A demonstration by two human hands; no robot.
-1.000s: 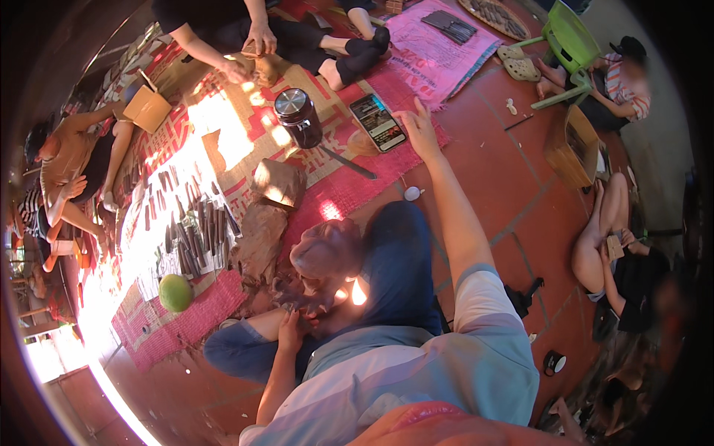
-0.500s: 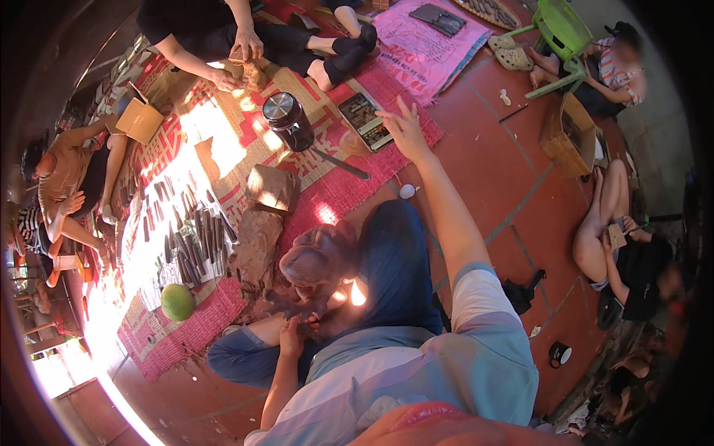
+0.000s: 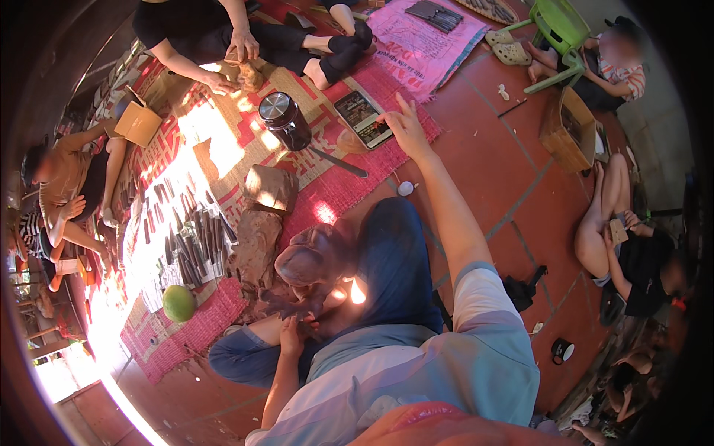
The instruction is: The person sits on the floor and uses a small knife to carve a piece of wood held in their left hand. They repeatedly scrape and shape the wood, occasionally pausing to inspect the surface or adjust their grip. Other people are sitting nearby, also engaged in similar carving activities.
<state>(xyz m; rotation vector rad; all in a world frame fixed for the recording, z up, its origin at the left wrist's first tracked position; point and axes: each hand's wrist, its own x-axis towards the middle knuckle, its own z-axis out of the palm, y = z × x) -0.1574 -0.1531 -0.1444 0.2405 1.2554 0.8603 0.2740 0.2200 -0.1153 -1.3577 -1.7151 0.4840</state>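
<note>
My right hand reaches out over the mat with fingers spread. One fingertip is at the right edge of a phone with a lit screen, which lies on the red woven mat. It holds nothing. In my lap stands a brown carved wooden figure with rounded forms, between my bent legs. My left hand is curled at the figure's lower end and appears to grip it. Its fingertips are partly hidden.
A dark steel flask, a long metal blade, wood blocks, many carving tools and a green fruit surround the figure. Other people sit at the far left, left and right. A black mug lies on the tiles.
The view has shifted slightly. My right hand's fingertip has moved a little down along the phone's right edge. My left hand stays at the carved figure.
</note>
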